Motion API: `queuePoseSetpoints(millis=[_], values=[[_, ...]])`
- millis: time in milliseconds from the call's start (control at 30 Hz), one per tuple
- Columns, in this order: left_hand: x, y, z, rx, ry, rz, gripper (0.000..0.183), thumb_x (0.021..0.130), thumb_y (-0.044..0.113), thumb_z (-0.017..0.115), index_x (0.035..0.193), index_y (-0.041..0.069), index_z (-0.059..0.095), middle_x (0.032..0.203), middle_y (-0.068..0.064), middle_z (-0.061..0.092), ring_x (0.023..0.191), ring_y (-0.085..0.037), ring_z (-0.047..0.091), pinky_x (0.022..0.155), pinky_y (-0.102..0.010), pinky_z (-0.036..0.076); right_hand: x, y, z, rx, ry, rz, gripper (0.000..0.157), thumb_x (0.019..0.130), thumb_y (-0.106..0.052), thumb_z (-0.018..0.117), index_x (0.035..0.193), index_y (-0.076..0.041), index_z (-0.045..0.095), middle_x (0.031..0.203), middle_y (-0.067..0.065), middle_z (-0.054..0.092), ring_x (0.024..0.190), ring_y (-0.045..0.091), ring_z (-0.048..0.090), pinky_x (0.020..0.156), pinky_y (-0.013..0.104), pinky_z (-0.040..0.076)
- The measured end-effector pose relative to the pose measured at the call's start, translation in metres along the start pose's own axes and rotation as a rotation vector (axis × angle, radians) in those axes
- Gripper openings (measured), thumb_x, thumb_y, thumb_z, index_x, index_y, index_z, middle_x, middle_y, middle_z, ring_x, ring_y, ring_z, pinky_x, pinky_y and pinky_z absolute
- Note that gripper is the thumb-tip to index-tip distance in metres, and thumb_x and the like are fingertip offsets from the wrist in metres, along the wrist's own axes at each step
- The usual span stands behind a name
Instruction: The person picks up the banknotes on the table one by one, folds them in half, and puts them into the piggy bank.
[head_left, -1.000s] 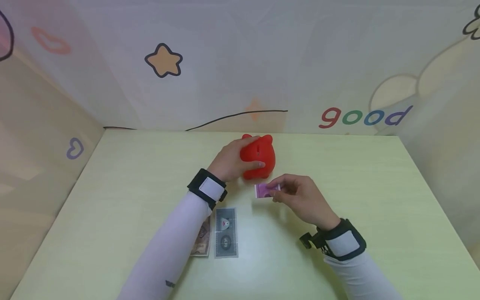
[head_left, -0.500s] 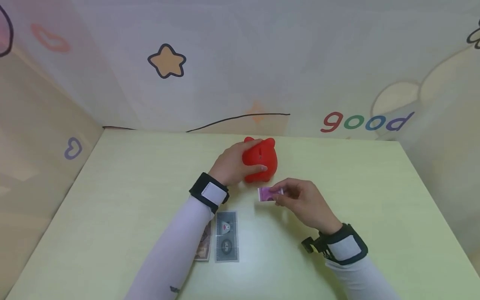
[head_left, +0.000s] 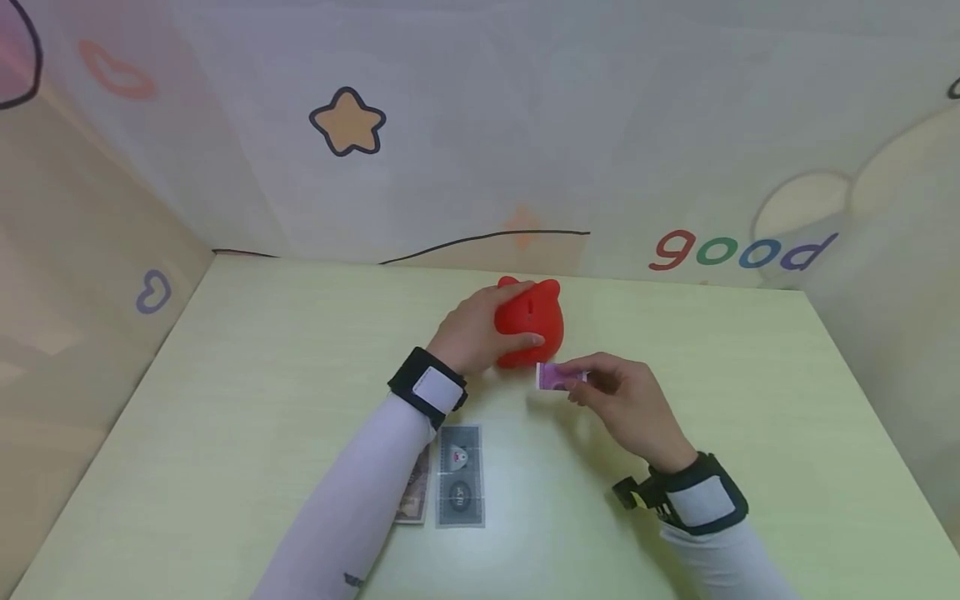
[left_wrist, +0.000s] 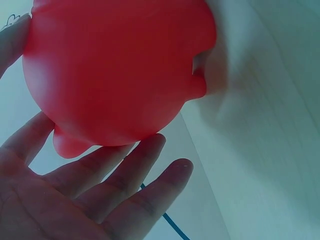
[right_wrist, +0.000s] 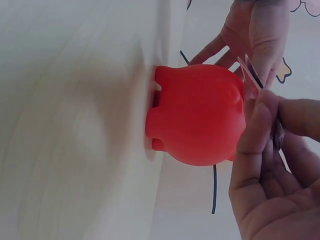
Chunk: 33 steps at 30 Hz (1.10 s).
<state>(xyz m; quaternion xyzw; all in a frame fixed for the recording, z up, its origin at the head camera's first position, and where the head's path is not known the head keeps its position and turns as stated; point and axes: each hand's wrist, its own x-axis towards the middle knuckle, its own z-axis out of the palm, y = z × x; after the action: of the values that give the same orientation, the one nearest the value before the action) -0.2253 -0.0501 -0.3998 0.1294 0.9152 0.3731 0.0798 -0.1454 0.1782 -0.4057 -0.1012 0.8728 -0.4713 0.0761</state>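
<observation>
Multicol. "good" ltrs (head_left: pixel 742 252), on back wall (head_left: pixel 510 125)

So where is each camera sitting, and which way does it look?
Head: worn on the head, looking forward and down over the table; left hand, right hand and sleeved forearms show.
Left wrist: worn there, facing the red piggy bank up close; part of the left hand shows.
Right wrist: worn there, looking past the right hand at the red piggy bank, turned sideways; both hands show.
Shared: head and right wrist views both show the purple banknote pinched in the right hand.
</observation>
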Motion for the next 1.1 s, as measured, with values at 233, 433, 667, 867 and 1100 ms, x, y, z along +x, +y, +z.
queuePoseSetpoints(millis=[233, 433, 667, 867, 1100], values=[[0.001, 0.001, 0.001, 0.003, -0.003, 0.003, 0.080, 0.088, 0.038, 0.083, 0.157, 0.031, 0.043, 0.146, -0.007, 0.055, 0.130, -0.029, 0.055, 0.096, -0.045, 0.060, 0.004, -0.003, -0.008, -0.003, 0.147, 0.005, 0.024, 0.100, -0.021, 0.071, 0.122, -0.014, 0.074, 0.112, 0.008, 0.073, 0.090, 0.026, 0.067, 0.074, 0.028, 0.060], [0.003, 0.001, 0.002, 0.007, -0.007, 0.016, 0.079, 0.088, 0.039, 0.082, 0.157, 0.031, 0.044, 0.145, -0.006, 0.055, 0.129, -0.028, 0.055, 0.095, -0.044, 0.061, 0.014, -0.012, -0.012, -0.033, 0.231, -0.014, 0.026, 0.100, -0.026, 0.071, 0.123, -0.014, 0.074, 0.109, 0.007, 0.074, 0.087, 0.025, 0.066, 0.069, 0.024, 0.056], [0.000, 0.001, 0.001, 0.013, -0.010, 0.032, 0.081, 0.087, 0.036, 0.084, 0.157, 0.029, 0.044, 0.144, -0.006, 0.056, 0.128, -0.027, 0.056, 0.094, -0.043, 0.061, 0.036, -0.024, -0.008, -0.115, 0.270, -0.088, 0.028, 0.099, -0.026, 0.072, 0.123, -0.012, 0.074, 0.108, 0.008, 0.072, 0.088, 0.025, 0.057, 0.065, 0.024, 0.049], [-0.002, -0.001, 0.000, 0.010, -0.008, 0.039, 0.079, 0.088, 0.037, 0.083, 0.156, 0.029, 0.045, 0.144, -0.006, 0.057, 0.127, -0.027, 0.056, 0.093, -0.042, 0.062, 0.054, -0.033, 0.002, -0.214, 0.297, -0.130, 0.031, 0.096, -0.019, 0.074, 0.125, -0.006, 0.072, 0.104, 0.013, 0.069, 0.086, 0.026, 0.056, 0.066, 0.028, 0.050], [-0.003, -0.004, -0.002, 0.006, -0.003, 0.038, 0.079, 0.088, 0.036, 0.083, 0.156, 0.029, 0.045, 0.144, -0.005, 0.057, 0.127, -0.026, 0.056, 0.093, -0.042, 0.061, 0.066, -0.045, 0.008, -0.308, 0.310, -0.132, 0.032, 0.094, -0.015, 0.076, 0.123, -0.002, 0.073, 0.100, 0.016, 0.070, 0.083, 0.029, 0.061, 0.068, 0.035, 0.058]])
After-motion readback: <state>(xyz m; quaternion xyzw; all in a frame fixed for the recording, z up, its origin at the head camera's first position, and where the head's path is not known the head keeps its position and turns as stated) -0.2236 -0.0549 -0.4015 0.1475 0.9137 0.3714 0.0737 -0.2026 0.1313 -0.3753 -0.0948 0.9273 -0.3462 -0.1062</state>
